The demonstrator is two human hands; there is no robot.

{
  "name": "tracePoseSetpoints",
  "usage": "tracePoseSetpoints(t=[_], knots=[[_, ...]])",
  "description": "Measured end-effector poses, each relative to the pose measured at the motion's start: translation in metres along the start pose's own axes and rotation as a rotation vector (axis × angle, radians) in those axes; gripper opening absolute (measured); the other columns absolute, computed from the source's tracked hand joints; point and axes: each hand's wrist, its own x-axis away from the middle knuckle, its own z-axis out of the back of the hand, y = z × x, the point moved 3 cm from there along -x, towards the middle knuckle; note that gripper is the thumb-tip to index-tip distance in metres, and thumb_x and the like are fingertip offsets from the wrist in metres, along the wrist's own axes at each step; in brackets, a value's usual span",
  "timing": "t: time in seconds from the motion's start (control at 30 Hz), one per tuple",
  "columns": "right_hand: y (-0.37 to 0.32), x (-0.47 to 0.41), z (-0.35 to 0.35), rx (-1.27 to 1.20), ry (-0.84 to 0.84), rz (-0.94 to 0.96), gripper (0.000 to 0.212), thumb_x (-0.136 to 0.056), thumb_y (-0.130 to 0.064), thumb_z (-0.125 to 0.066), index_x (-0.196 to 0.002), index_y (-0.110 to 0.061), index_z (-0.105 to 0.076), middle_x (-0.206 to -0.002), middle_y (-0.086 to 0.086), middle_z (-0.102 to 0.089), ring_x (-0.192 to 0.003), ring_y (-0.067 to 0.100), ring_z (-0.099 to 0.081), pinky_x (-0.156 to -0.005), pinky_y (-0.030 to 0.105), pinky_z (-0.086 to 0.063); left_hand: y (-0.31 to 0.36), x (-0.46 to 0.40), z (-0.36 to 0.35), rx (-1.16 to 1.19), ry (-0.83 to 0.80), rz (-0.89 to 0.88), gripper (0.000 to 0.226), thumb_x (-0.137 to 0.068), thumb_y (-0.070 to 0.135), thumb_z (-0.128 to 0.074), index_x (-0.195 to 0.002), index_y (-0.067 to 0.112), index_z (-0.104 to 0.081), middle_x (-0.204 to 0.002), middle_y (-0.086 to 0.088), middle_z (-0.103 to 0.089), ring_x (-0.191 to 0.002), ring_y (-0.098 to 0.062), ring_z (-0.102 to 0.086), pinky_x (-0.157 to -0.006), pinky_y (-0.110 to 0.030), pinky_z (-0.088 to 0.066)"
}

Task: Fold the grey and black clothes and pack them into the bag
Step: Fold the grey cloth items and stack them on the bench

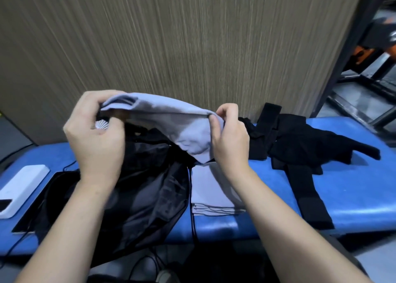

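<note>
I see my two hands (94,132) (227,141) holding a cloth (171,120) above the bench (353,188); under it the bag (137,192) lies left of centre, a folded pile (212,195) just right of it, loose clothes (300,145) toward the right back edge, a flat box (21,186) at the left end

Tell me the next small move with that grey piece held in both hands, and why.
Probably lower the grey cloth into the black bag just below it. The left hand and right hand each pinch an end, holding it in the air above the bag, while a folded grey stack lies beside it and black clothes wait unfolded.
</note>
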Motion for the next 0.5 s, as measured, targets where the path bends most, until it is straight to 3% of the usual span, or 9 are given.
tracePoseSetpoints(t=[0.13, 0.2, 0.3, 0.37, 0.43, 0.5], knots=[[-0.004, -0.003, 0.017, 0.021, -0.033, 0.019, 0.016, -0.101, -0.032, -0.051, -0.1, -0.016, -0.048, -0.076, -0.012, -0.052, -0.069, 0.021, -0.052, -0.065, 0.04, -0.043, -0.001, 0.003, 0.006, 0.018, 0.04, 0.135, 0.012, -0.092, 0.012, -0.061, -0.101, 0.021, -0.061, -0.086, 0.018, -0.06, -0.08, -0.002, -0.055, -0.073, -0.024, -0.046], [-0.006, -0.006, 0.026, -0.029, -0.096, 0.05, 0.015, -0.098, -0.029, -0.057, -0.098, -0.017, -0.048, -0.076, -0.013, -0.05, -0.069, 0.017, -0.05, -0.066, 0.039, -0.044, 0.004, 0.006, 0.007, 0.022, 0.007, 0.147, 0.021, -0.092, 0.011, -0.061, -0.101, 0.029, -0.053, -0.086, 0.023, -0.06, -0.081, 0.003, -0.055, -0.075, -0.02, -0.044], [-0.004, -0.014, 0.042, -0.069, -0.271, 0.097, 0.019, -0.094, -0.025, -0.063, -0.094, -0.021, -0.045, -0.075, -0.014, -0.048, -0.068, 0.009, -0.046, -0.066, 0.033, -0.041, 0.008, 0.012, 0.007, 0.027, -0.055, 0.191, 0.04, -0.09, 0.005, -0.06, -0.098, 0.041, -0.042, -0.083, 0.03, -0.057, -0.072, 0.001, -0.053, -0.068, -0.025, -0.044], [-0.001, -0.017, 0.053, -0.07, -0.38, 0.136, 0.019, -0.091, -0.019, -0.065, -0.09, -0.022, -0.046, -0.077, -0.013, -0.049, -0.071, 0.008, -0.046, -0.067, 0.033, -0.041, 0.009, 0.017, 0.006, 0.045, -0.117, 0.212, 0.042, -0.091, 0.001, -0.058, -0.096, 0.039, -0.04, -0.081, 0.028, -0.055, -0.062, -0.006, -0.048, -0.062, -0.027, -0.039], [0.004, -0.017, 0.065, -0.104, -0.494, 0.164, 0.017, -0.089, -0.006, -0.063, -0.086, -0.018, -0.052, -0.085, -0.007, -0.052, -0.074, 0.012, -0.05, -0.068, 0.031, -0.044, 0.01, 0.024, 0.004, 0.099, -0.176, 0.218, 0.043, -0.094, -0.001, -0.056, -0.096, 0.038, -0.04, -0.08, 0.026, -0.054, -0.065, -0.028, -0.044, -0.059, -0.035, -0.035], [0.01, -0.013, 0.077, -0.101, -0.612, 0.162, 0.024, -0.088, 0.007, -0.057, -0.081, -0.016, -0.06, -0.094, 0.001, -0.053, -0.078, 0.015, -0.054, -0.065, 0.023, -0.045, 0.012, 0.03, 0.0, 0.141, -0.236, 0.206, 0.045, -0.096, -0.001, -0.056, -0.101, 0.041, -0.041, -0.083, 0.026, -0.054, -0.066, -0.026, -0.046, -0.059, -0.034, -0.036]])
